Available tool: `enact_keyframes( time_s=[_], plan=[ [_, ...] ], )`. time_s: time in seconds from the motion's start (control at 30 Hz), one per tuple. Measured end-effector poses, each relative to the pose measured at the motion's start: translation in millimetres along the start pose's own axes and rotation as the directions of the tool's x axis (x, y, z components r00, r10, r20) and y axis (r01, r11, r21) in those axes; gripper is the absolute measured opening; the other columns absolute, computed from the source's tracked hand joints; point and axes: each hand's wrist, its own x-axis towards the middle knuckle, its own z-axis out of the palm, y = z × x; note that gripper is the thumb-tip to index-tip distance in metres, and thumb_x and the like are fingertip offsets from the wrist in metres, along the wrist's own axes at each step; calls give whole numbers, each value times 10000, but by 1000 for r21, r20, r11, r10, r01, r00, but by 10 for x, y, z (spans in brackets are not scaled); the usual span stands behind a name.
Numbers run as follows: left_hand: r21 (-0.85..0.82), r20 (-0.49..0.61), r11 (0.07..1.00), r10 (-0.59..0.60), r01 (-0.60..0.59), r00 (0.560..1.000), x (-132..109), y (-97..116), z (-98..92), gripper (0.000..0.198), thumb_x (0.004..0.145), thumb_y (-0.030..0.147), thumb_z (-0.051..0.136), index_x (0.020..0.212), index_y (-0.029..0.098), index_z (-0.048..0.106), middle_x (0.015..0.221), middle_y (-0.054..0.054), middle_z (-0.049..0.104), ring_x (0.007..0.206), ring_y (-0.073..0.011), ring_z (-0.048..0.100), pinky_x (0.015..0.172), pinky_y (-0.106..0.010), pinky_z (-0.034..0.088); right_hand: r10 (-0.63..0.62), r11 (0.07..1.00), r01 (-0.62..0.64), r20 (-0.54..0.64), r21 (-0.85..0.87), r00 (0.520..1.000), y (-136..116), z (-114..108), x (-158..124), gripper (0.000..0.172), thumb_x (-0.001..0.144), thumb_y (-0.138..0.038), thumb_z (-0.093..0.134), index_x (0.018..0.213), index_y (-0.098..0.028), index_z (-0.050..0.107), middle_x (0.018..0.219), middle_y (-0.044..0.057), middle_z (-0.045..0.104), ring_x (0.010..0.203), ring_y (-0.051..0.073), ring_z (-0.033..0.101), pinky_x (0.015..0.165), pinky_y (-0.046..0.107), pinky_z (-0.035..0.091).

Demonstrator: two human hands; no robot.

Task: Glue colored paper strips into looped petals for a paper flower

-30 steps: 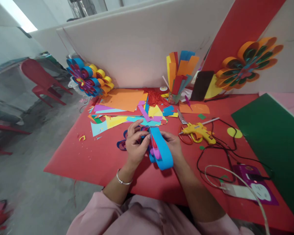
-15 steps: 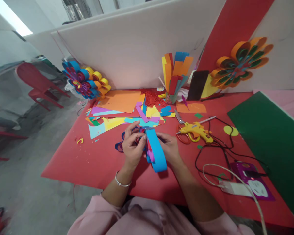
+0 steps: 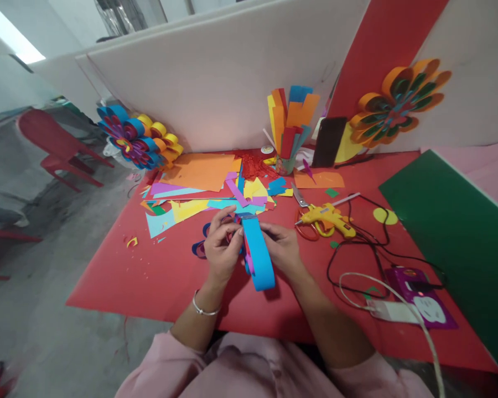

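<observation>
A partly built paper flower with a large blue loop [image 3: 259, 257] is held up between both hands above the red table. My left hand [image 3: 224, 249] pinches its left side, thumb and fingers pressed together on the paper. On the other side, my right hand [image 3: 283, 249] grips the blue loop near its upper end, its fingertips partly hidden behind the paper. Smaller purple and dark blue loops [image 3: 199, 249] stick out beyond my left hand. Pink and red strips show inside the blue loop.
Beyond the hands lie paper scraps [image 3: 191, 209] and an orange sheet [image 3: 199, 170]. A yellow glue gun [image 3: 330, 217], scissors [image 3: 301, 199], cables and a purple power strip [image 3: 423, 298] are at right. Behind stand a cup of paper strips [image 3: 285, 165] and a phone [image 3: 329, 142].
The whole view has shifted slightly, so the table's things appear a little further left. Both hands keep their hold on the paper flower, with hardly any visible movement.
</observation>
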Motion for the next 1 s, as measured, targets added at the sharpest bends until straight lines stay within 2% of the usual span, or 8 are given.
enact_keyframes(
  time_s=[0.13, 0.4, 0.77, 1.0],
  plan=[
    [-17, 10, 1000, -9, 9, 1000, -9, -21, -16, 126, 959, 306, 740, 862, 232, 774, 1374, -76, 696, 1256, -252, 665, 1093, -437, 524, -34, 999, 34, -14, 7, 999, 15, 16, 25, 282, 821, -519, 791, 939, -275, 870, 851, 14, 814, 692, 186, 731, 616, 296, 621],
    [-22, 15, 1000, -15, 16, 1000, -20, -57, -20, 117, 955, 302, 745, 866, 231, 775, 1420, -72, 671, 1325, -263, 628, 1132, -445, 505, -56, 998, 56, 10, -13, 998, 44, 3, 40, 294, 867, -509, 745, 955, -253, 861, 856, 14, 809, 730, 179, 724, 683, 294, 610],
    [-28, 20, 1000, 2, -2, 1000, -6, -37, -22, 95, 951, 271, 750, 866, 244, 782, 1407, -49, 684, 1305, -231, 645, 1105, -403, 535, -71, 997, 70, 50, 10, 996, 3, -7, 36, 277, 887, -464, 742, 972, -231, 865, 872, 24, 808, 758, 160, 702, 705, 258, 572],
    [-8, 6, 1000, -6, 6, 1000, -10, -44, -22, 125, 949, 294, 754, 843, 231, 775, 1420, -74, 679, 1309, -258, 648, 1109, -434, 508, -78, 997, 77, 45, 8, 996, 43, -5, 46, 291, 890, -486, 749, 986, -236, 863, 908, 28, 818, 796, 173, 723, 736, 275, 587]
  ],
)
